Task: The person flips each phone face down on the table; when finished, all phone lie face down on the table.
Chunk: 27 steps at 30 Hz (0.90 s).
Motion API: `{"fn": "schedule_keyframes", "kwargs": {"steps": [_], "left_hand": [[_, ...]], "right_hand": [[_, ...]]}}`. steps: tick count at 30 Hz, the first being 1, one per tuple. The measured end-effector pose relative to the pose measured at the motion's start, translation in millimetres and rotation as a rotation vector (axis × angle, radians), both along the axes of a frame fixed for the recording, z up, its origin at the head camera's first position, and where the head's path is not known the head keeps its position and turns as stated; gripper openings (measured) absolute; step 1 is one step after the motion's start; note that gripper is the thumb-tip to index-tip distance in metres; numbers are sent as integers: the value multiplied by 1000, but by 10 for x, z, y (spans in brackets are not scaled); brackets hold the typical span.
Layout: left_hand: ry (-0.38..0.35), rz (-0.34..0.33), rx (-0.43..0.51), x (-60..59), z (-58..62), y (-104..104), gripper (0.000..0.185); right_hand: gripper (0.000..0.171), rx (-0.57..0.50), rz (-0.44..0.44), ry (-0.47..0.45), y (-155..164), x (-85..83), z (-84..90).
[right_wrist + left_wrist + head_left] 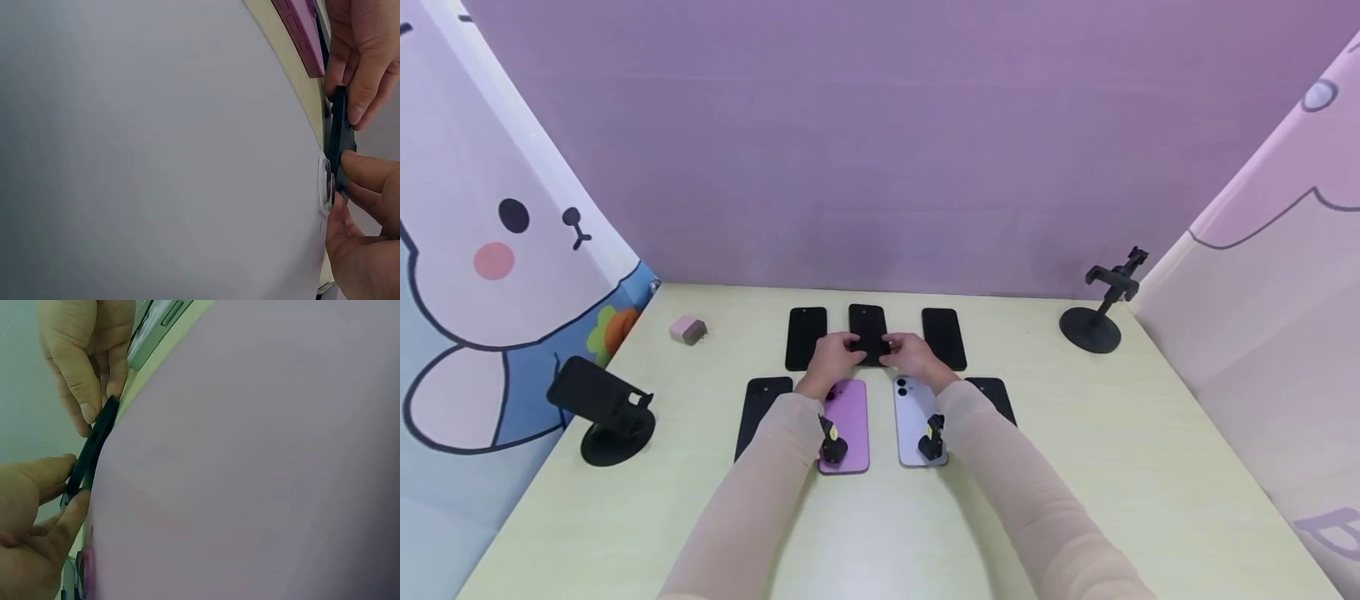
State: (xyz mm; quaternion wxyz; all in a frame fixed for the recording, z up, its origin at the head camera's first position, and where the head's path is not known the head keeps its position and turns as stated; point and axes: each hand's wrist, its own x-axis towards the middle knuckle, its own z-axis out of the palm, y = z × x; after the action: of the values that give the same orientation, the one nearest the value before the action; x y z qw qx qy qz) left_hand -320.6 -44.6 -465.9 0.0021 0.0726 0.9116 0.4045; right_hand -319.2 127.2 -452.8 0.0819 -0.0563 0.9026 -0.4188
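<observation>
Both hands, left (831, 360) and right (916, 354), are pinching the middle black phone (868, 327) near the pale-green tabletop's (1150, 433) far edge; purple wall (880, 142) standing behind.

Pale yellow-green table (1150, 467) w/ plain purple backdrop (880, 142) behind. Cartoon bunny panel (482, 250) on one side, pink-white panel (1270, 292) opposite. Light soft, even.
</observation>
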Motion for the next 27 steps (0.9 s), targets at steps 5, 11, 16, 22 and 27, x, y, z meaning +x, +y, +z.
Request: {"fn": "schedule_keyframes", "kwargs": {"steps": [5,11,16,22,27], "left_hand": [[-41,0,-36,-4,44,-24,42],[-58,7,-49,-8,90,-40,45],[-52,3,-48,-29,68,-63,45],[-51,-12,-53,-43,71,-59,44],[15,-36,-38,-15,130,67,41]], "right_hand": [[47,-2,8,-1,-24,-7,1],[48,11,17,-7,-33,-28,1],[48,0,-2,-10,-48,-29,-1],[47,-6,-17,-21,-31,-22,23],[44,42,-36,35,239,-5,79]]}}
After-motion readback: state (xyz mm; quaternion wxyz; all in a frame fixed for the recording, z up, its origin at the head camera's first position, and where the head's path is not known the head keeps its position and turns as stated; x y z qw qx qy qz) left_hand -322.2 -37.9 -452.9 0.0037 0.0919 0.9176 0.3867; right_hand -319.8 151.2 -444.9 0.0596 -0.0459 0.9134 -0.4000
